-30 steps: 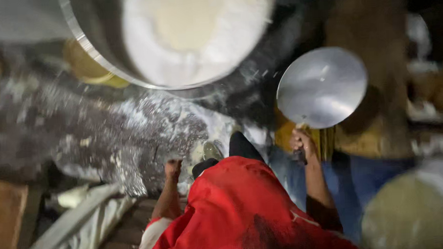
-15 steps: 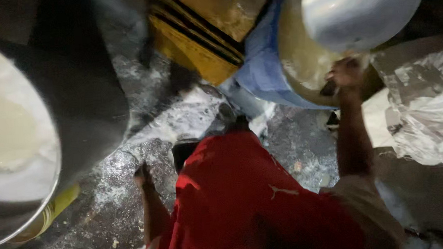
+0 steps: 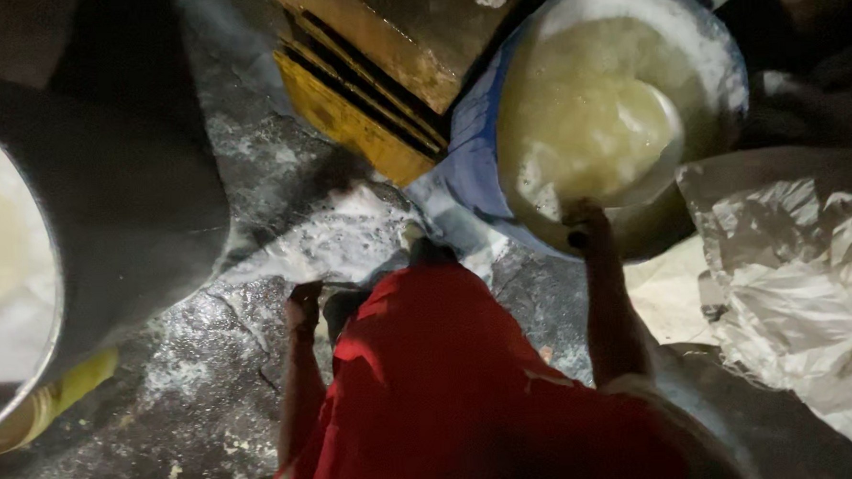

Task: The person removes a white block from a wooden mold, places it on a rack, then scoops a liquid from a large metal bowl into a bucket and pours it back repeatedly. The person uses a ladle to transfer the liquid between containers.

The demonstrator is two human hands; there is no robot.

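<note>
My right hand (image 3: 586,227) grips the rim of a round metal bowl (image 3: 605,131). The bowl sits low inside a blue drum (image 3: 475,146) and is full of pale yellow batter, the same as in the drum. My left hand (image 3: 304,306) hangs at my side over the floor with its fingers curled and nothing in it. My red garment (image 3: 452,392) fills the bottom middle and hides my legs; one foot (image 3: 416,240) shows just past it.
A big metal pot (image 3: 110,234) of white batter stands at the left, with a yellow container (image 3: 64,397) under its edge. A yellow slatted stand (image 3: 367,89) lies beyond my feet. Crumpled plastic sheets (image 3: 802,290) are at the right. The dark floor (image 3: 212,373) is dusted white.
My view has turned from the big pot toward the blue drum. My right hand carried the empty metal bowl over and down into the drum, and batter now fills it.
</note>
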